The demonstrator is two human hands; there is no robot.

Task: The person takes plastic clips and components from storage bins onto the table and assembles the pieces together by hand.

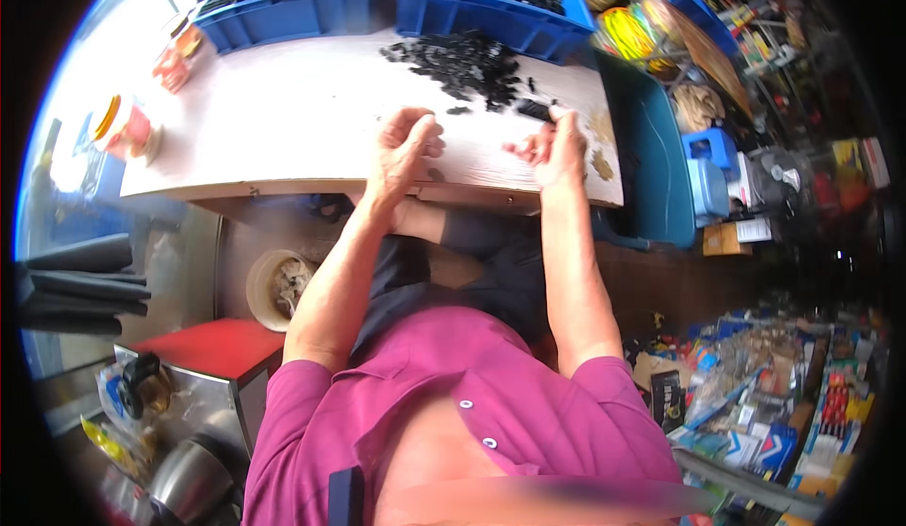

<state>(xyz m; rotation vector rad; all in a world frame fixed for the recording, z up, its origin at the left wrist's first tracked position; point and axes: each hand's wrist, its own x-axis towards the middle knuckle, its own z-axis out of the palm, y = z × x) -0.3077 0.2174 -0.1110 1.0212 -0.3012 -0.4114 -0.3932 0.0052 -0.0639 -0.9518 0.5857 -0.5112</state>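
A loose pile of small black parts point(462, 62) is spread over the far middle of the white table point(283, 101). My left hand point(406, 144) is just above the table, nearer to me than the pile. Its fingers are curled with the thumb against them, and whatever they may hold is hidden. To the right, my right hand point(562, 149) pinches a short black piece point(534, 109) between thumb and forefinger, at the pile's right edge. The other fingers of that hand are bent inward. The exact kind of these pieces is too small to tell.
Two blue crates point(293, 18) of black parts stand along the table's far side. A teal bin point(656, 158) adjoins its right edge. Jars, one an orange-lidded jar point(123, 125), stand at the left. A bucket point(274, 290) and a red-topped cabinet point(212, 347) are below left.
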